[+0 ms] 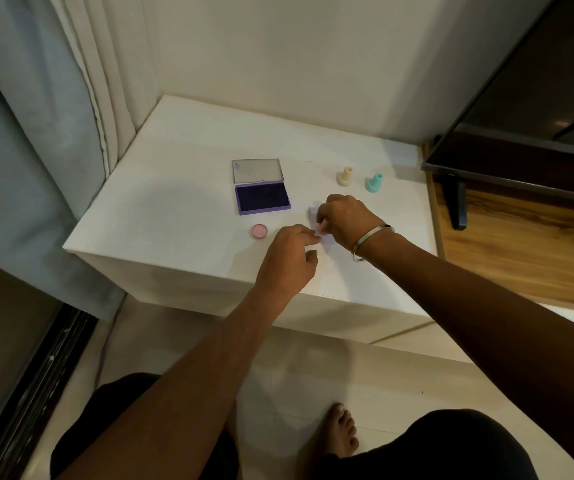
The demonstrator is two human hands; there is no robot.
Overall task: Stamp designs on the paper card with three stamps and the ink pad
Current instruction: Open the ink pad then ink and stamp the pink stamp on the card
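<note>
The right hand point(342, 220) was curled down over a pink stamp point(321, 226), only a sliver of it showing under the fingers, pressing it onto the paper card point(316, 211), which was pale and hard to tell from the white counter point(181, 209). The left hand point(289, 258) sat just beside it, fingers loosely bent with the tips on or near the card's edge; whether it pinned the card I couldn't tell. Beyond the left hand lay the open purple ink pad point(262, 199), and left of it a pink cap point(259, 232). Past the right hand stood the cream stamp point(344, 176) and the teal stamp point(374, 182), both upright and untouched. The risk: if the card wasn't held, lifting the stamp might drag it and smear the print; a rocked stamp would blur too. No writing or brand was readable anywhere.
</note>
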